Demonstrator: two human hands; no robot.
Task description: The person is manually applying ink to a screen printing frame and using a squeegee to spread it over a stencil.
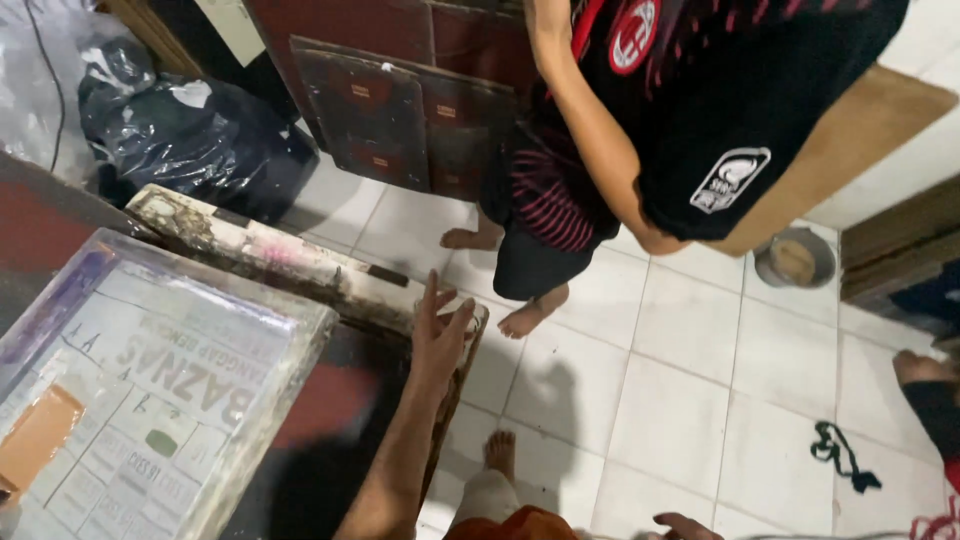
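My left hand [440, 335] reaches forward with its fingers spread and rests on the corner of a dark worktable [350, 400], next to a stained wooden rail [280, 255]. It holds nothing. A screen-printing frame [150, 380] with pale mesh and reversed lettering lies on the table to its left. Only the fingers of my right hand [690, 525] show at the bottom edge, over the tiles. My bare foot [498, 452] stands below the table corner.
Another person in a black and red shirt [700, 120] stands barefoot just beyond the table corner. Black plastic bags [190, 130] and dark red panels [400, 120] sit at the back. A round metal bowl [795, 258] and a black cord [840, 455] lie on the white tiles.
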